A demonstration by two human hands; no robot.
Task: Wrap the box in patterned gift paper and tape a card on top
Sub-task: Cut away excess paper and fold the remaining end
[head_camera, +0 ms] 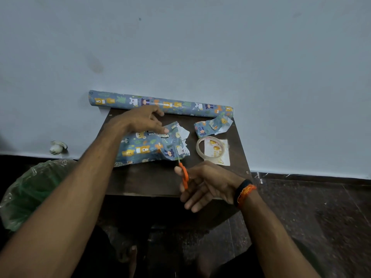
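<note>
The box [148, 148], covered in blue animal-print paper, lies on a small dark table [152, 181], with loose paper ends sticking out on its right side. My left hand [143, 119] hovers over its far top edge, index finger stretched out onto the paper. My right hand [202, 184] holds orange-handled scissors [184, 174] near the box's front right corner, blades pointing up at the paper. A clear tape roll [210, 147] lies on a white card [220, 152] to the right of the box.
The gift paper roll [160, 103] lies along the wall at the table's back edge. A cut paper scrap [212, 126] sits at the back right. A green plastic bag [30, 191] stands on the floor to the left. My feet show under the table.
</note>
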